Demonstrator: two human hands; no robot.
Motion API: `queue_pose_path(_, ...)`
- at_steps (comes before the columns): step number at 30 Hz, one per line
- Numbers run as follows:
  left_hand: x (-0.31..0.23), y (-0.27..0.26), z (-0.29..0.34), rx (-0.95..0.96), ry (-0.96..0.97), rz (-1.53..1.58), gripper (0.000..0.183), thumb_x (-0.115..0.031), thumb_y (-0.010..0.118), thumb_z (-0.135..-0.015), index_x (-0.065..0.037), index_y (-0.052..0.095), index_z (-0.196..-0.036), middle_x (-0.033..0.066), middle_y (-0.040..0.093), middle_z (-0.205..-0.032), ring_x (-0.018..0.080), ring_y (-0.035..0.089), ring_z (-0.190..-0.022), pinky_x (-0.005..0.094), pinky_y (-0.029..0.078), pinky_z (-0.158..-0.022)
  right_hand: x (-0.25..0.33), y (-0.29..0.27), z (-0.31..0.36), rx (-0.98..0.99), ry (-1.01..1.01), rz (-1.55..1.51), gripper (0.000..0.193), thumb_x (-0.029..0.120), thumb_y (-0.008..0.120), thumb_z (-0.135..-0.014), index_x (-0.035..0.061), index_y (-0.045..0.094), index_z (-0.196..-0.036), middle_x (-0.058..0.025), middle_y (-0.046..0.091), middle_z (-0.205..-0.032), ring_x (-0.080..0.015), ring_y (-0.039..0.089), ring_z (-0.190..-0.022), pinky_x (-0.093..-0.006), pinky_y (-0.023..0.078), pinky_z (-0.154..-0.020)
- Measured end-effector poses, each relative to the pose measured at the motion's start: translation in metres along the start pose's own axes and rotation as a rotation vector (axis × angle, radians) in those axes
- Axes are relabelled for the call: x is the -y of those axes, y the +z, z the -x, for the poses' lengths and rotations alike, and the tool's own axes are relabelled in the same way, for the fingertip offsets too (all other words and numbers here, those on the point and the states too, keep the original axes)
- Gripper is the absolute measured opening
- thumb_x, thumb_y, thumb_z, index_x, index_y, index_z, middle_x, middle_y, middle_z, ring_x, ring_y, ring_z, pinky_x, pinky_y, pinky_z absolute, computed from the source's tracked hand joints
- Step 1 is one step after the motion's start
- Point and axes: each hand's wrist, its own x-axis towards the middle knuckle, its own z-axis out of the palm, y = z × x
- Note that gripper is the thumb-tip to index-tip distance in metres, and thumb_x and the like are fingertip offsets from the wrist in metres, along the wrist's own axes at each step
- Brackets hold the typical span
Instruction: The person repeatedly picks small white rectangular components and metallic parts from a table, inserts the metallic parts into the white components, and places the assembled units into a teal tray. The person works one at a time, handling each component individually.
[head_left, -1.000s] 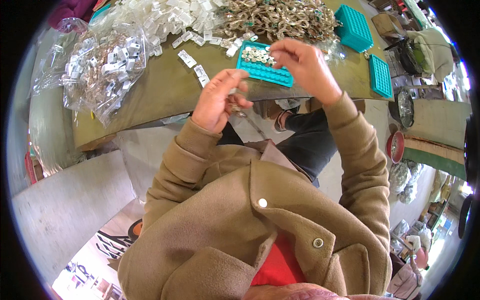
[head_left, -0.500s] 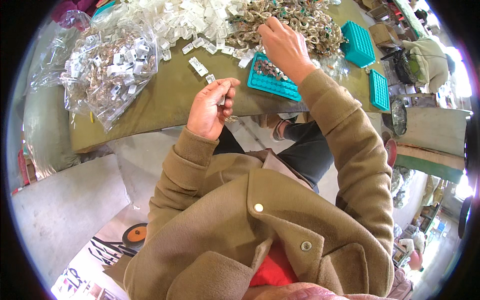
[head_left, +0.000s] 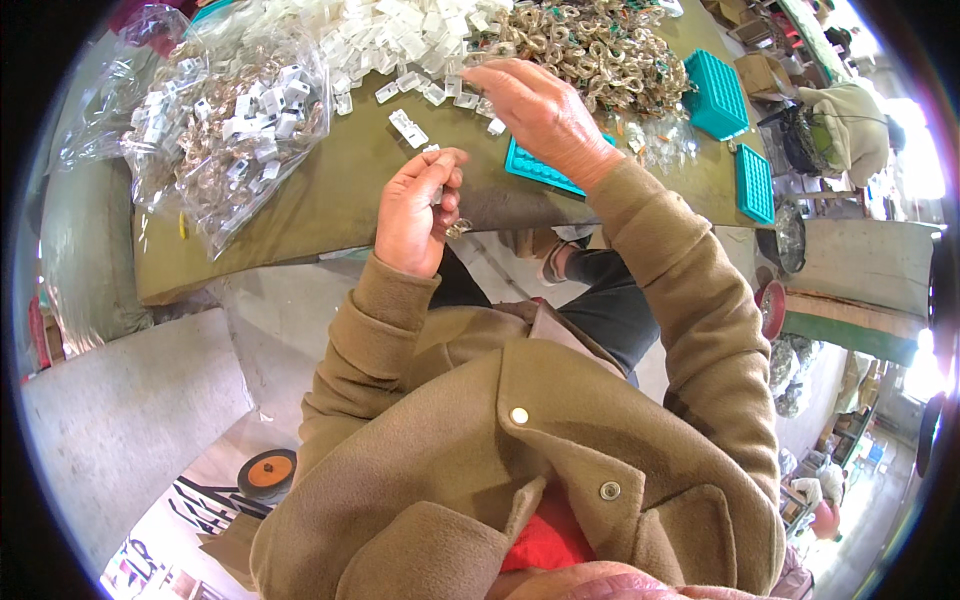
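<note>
My left hand (head_left: 412, 215) is closed at the table's near edge. Thumb and fingers pinch a small white plastic case (head_left: 437, 197), mostly hidden, and a bit of clear coiled cord (head_left: 459, 228) hangs below the fingers. My right hand (head_left: 540, 112) hovers palm down above a teal grid tray (head_left: 540, 172) and covers much of it. Its fingers are drawn together and point left; whatever they hold is hidden. Ahead of the left hand lies a loose white plastic case (head_left: 408, 129). Further off are a heap of white cases (head_left: 400, 40) and a pile of coiled cords (head_left: 610, 55).
A clear plastic bag (head_left: 225, 130) of corded white pieces fills the table's left side. Teal trays are stacked (head_left: 716, 95) at the right, with a single tray (head_left: 755, 184) by the table edge. Small clear bits (head_left: 665, 145) lie near the cord pile.
My right hand has moved left and down from the cord pile, now hiding more of the tray. The left hand stays nearly in place, its case less visible and the cord showing more.
</note>
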Motion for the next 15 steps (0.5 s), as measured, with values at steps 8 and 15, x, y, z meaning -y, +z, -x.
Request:
queue_pose_path(8, -0.006, 0.001, 0.0, -0.075, 0.498, -0.055, 0.019, -0.006, 0.057, -0.095, -0.001, 0.06, -0.114, 0.0062, 0.066, -0.105, 0.0009, 0.042, -0.054, 0.0165, 0.033, -0.046, 0.054, 0.0, 0.003, 0.046, 0.283, -0.312, 0.017, 0.007, 0.066, -0.086, 0.0074, 0.068, -0.102, -0.0114, 0.065, -0.085, -0.0294, 0.066, -0.073, -0.0365, 0.053, -0.063)
queue_pose_path(15, -0.002, 0.012, -0.003, -0.018, 0.145, -0.207, 0.015, -0.009, 0.06, -0.095, -0.003, 0.061, -0.108, -0.0041, 0.057, -0.078, -0.0013, 0.041, -0.054, 0.0145, 0.03, -0.043, 0.078, -0.006, 0.01, -0.038, 0.572, -0.418, 0.016, 0.006, 0.065, -0.085, 0.0062, 0.07, -0.1, -0.0088, 0.065, -0.083, -0.0171, 0.059, -0.061, -0.0282, 0.048, -0.057)
